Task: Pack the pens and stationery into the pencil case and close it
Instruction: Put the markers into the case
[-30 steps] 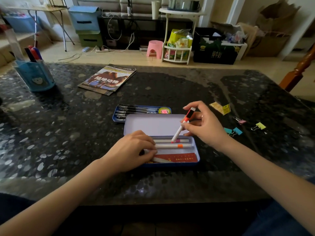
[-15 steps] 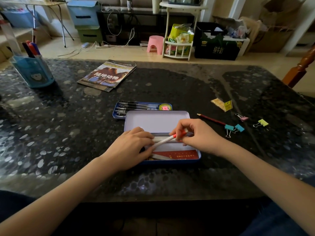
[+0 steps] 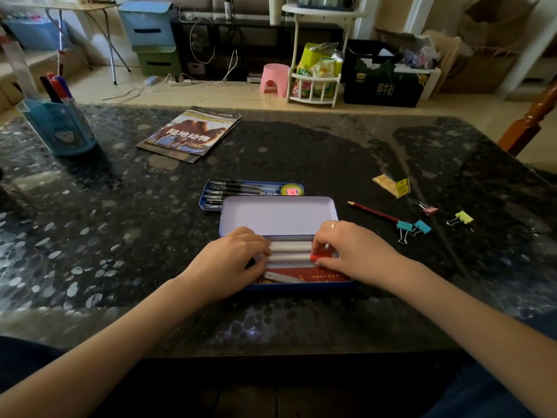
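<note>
Two white pens (image 3: 291, 251) in open pencil case (image 3: 277, 214).

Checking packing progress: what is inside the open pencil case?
In the pencil case: white pens, one red-capped, over a red card and a silvery strip. Both hands cover the pens' ends.

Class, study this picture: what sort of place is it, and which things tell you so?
Most likely a lived-in home room, not a classroom: a small pink plastic stool on the floor, a white rack of snack packets, and a dark speckled stone table.
</note>
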`<state>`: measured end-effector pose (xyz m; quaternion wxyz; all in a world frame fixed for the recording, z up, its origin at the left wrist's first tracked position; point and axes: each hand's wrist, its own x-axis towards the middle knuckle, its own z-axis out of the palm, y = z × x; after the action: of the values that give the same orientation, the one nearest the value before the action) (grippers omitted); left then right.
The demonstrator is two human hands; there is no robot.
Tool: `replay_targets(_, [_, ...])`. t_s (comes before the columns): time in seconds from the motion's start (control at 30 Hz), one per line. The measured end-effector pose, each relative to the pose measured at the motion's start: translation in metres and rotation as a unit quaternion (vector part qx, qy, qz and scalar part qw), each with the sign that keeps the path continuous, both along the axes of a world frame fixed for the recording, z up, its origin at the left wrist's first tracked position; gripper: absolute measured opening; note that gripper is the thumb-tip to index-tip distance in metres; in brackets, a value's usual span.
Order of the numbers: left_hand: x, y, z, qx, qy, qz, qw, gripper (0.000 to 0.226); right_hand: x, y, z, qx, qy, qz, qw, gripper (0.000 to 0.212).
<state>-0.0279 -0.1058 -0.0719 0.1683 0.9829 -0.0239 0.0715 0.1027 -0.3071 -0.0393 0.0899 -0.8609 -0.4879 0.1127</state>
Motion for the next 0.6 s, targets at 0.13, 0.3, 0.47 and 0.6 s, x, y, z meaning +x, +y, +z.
replay_targets(0.13, [-0.0003,0.0014,-0.0002,-0.004,-0.006,0.003,1.000,0.020,-0.0002,0.0007,0.0027,-0.005,0.009,-0.006,1.000,0.022])
replay_targets(0.3, [-0.0005,0.0032,0.0013,-0.011,-0.023,0.006,1.000,0.017,0.0007,-0.0002,0.0075,-0.047,0.005,-0.013,0.999,0.021])
replay_targets(0.47, [-0.0008,0.0018,0.0037,-0.027,-0.008,0.013,1.000,0.016,-0.0025,0.0018,0.0061,-0.054,-0.015,-0.015,0.998,0.015])
replay_targets(0.6, [0.0002,0.0013,0.0057,-0.026,0.019,0.020,0.999,0.021,-0.0030,0.0016,0.0060,-0.059,-0.055,-0.031,0.996,0.014])
